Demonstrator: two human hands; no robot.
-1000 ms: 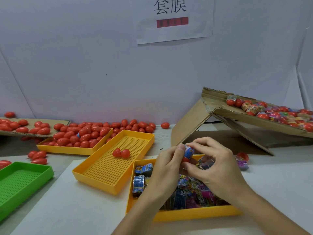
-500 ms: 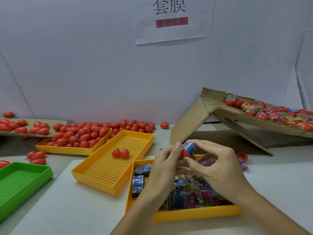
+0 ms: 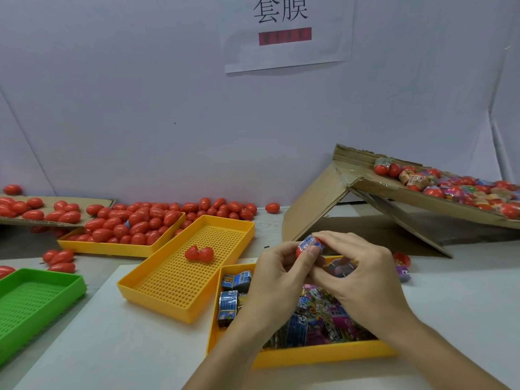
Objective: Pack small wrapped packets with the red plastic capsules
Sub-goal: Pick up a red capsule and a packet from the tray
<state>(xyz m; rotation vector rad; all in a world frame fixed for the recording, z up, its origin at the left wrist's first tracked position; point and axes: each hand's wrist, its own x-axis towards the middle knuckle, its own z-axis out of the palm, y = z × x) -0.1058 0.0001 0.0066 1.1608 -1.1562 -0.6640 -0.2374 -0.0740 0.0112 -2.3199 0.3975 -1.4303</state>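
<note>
On the right, a tilted cardboard flap (image 3: 422,192) is being used as the holding place for finished capsules with printed wraps, and a good many are lying there already. On the left, a far larger stock of bare red capsules (image 3: 135,223) is being kept in a yellow tray (image 3: 112,247), on cardboard and loose along the wall, so most of the work is judged to be left. A perforated yellow tray (image 3: 180,280) is carrying only one opened capsule (image 3: 199,253). The nearest yellow tray (image 3: 323,357) is being kept full of wrapped packets (image 3: 318,319). Above it, one red capsule (image 3: 305,250) with a blue wrap (image 3: 309,243) is being pinched by the left hand (image 3: 277,277) and the right hand (image 3: 363,280), fingertips curled onto it.
</note>
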